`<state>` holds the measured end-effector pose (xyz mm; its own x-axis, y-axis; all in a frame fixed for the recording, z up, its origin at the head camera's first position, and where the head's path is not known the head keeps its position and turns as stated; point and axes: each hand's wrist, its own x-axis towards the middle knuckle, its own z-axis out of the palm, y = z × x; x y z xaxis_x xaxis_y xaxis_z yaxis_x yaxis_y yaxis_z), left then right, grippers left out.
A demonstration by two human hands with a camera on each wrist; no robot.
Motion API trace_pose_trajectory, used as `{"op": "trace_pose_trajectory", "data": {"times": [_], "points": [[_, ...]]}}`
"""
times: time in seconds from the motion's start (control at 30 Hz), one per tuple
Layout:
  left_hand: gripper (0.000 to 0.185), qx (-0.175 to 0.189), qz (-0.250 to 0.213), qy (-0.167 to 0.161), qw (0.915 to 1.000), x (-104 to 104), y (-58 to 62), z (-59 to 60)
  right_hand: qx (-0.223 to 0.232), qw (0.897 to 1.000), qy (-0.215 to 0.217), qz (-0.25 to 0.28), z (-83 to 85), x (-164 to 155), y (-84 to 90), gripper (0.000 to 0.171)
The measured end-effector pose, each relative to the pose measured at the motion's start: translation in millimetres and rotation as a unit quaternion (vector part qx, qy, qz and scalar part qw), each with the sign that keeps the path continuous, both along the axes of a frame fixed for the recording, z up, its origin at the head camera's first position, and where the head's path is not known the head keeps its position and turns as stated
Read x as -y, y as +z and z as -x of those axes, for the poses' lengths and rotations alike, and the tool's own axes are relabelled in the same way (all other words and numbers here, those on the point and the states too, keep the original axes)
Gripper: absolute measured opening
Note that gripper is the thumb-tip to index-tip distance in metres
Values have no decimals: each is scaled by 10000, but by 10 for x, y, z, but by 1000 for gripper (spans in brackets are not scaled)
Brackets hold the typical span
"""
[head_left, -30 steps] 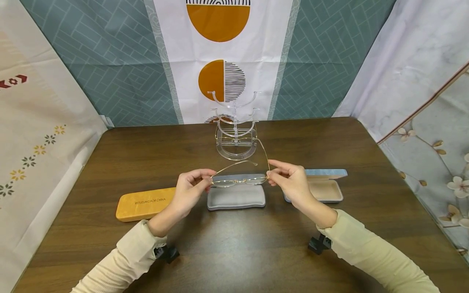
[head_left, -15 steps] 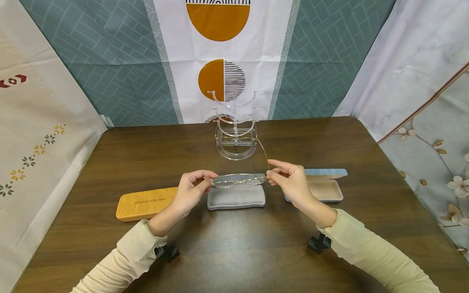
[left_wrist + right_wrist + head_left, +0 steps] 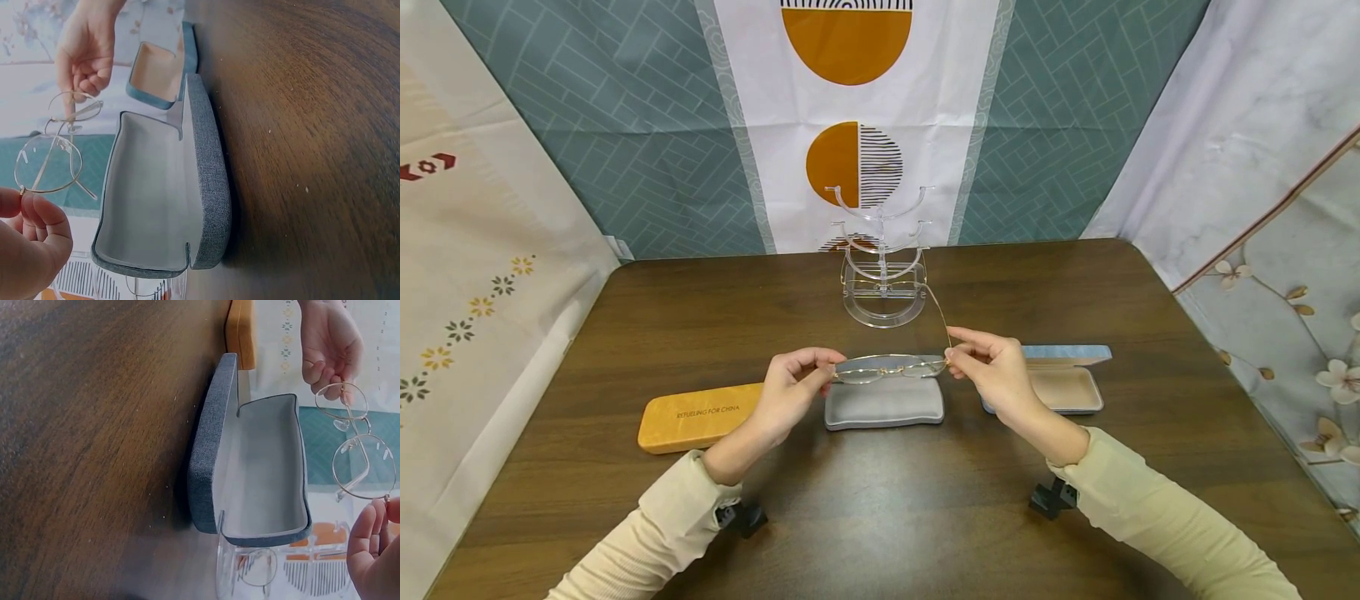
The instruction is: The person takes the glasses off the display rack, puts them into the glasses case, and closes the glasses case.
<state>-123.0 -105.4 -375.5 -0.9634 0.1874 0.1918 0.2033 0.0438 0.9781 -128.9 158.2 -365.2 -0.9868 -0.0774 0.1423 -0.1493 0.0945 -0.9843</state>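
Above the open grey glasses case [image 3: 883, 402], a pair of thin gold-rimmed glasses [image 3: 889, 367] hangs level in the air, its long axis running left to right across the person's front. The left hand [image 3: 790, 390] pinches the frame's left end between thumb and curled fingers; the right hand [image 3: 992, 371] pinches the right end at the hinge. The right temple arm stands unfolded, pointing away toward the clear acrylic display stand [image 3: 882, 258], while the left arm lies folded behind the lenses. An orange case [image 3: 696, 417] lies closed to the left, and an open blue case [image 3: 1063, 383] sits to the right on the dark wooden table [image 3: 880, 517].
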Motion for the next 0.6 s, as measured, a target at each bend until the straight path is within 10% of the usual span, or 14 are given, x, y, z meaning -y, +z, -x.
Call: {"op": "trace_pose_trajectory", "data": {"times": [0.6], "points": [[16, 119, -42, 57, 9999, 11, 29, 3, -24, 9999, 35, -108, -5, 49, -1, 30]]}}
